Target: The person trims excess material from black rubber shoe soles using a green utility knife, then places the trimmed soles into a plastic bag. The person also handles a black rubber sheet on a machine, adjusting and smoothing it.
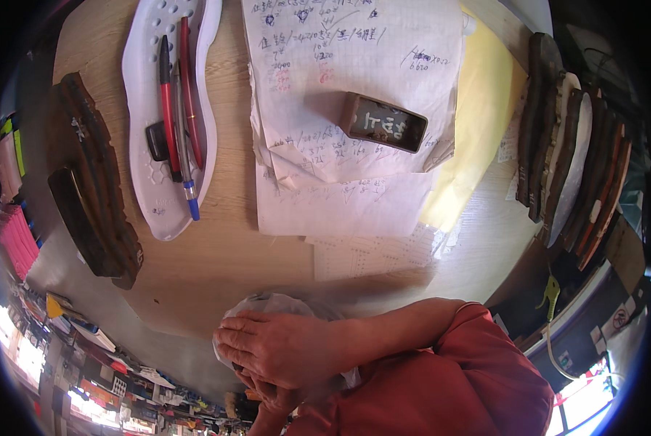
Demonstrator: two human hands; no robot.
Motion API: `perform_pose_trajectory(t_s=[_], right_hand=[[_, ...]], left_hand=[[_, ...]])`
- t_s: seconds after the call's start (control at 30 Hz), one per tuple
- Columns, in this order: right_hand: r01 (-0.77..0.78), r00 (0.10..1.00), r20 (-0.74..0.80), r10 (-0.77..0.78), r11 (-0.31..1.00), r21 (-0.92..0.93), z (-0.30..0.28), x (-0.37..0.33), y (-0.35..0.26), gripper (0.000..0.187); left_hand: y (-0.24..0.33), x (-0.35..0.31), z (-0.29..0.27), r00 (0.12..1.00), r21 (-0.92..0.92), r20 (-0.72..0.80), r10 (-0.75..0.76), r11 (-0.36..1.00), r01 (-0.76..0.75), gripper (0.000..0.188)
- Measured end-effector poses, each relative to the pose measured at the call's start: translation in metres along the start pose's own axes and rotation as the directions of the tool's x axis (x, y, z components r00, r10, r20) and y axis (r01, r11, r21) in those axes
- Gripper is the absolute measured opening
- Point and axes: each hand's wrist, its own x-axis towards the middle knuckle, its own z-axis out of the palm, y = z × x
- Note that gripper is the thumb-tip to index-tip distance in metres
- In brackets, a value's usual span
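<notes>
Close to my body, at the near edge of the table, my right hand (289, 350) lies over a crumpled translucent white plastic bag (271, 304), its fingers together and curved around it. The right forearm crosses from the right in a red sleeve. Under that hand is my left hand (273, 396), mostly covered, so its grip does not show. Whatever the bag contains, if anything, is hidden. Ahead of the hands, handwritten paper sheets (325, 207) lie on the wooden table (216, 261). A small brown rectangular box with a dark inside (387, 123) sits on the sheets.
At the far left, a white shoe sole (138, 80) carries several pens (168, 109) and a small black object (155, 142). Stacks of dark sole-like pieces stand along the left edge (96, 196) and right edge (558, 145). Yellow paper (478, 109) shows beneath the sheets.
</notes>
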Motion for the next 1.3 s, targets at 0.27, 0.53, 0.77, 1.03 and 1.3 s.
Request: perform_pose_trajectory(t_s=[0.27, 0.53, 0.77, 1.03, 1.3], right_hand=[[-0.006, 1.0, 0.0, 0.006, 1.0, -0.014, 0.0, 0.0, -0.001, 0.063], [0.0, 1.0, -0.019, -0.001, 0.999, -0.044, 0.003, 0.002, 0.0, 0.061], [-0.004, 1.0, -0.012, 0.003, 1.0, -0.027, 0.005, 0.0, 0.0, 0.062], [-0.011, 1.0, 0.02, 0.01, 1.0, 0.025, 0.006, 0.001, 0.001, 0.072], [-0.001, 1.0, 0.016, 0.002, 1.0, -0.03, -0.001, -0.002, -0.001, 0.058]], left_hand=[[0.0, -0.004, 0.006, 1.0, 0.005, -0.011, 0.011, 1.0, -0.01, 0.095], [-0.002, -0.003, 0.007, 1.0, 0.0, -0.018, 0.016, 1.0, -0.016, 0.091], [-0.002, -0.004, 0.008, 1.0, -0.007, -0.027, 0.014, 1.0, -0.014, 0.087], [-0.004, -0.01, 0.008, 0.999, -0.013, -0.03, 0.014, 1.0, -0.014, 0.083], [-0.019, -0.038, 0.013, 0.996, -0.095, 0.019, -0.092, 0.991, 0.094, 0.079]])
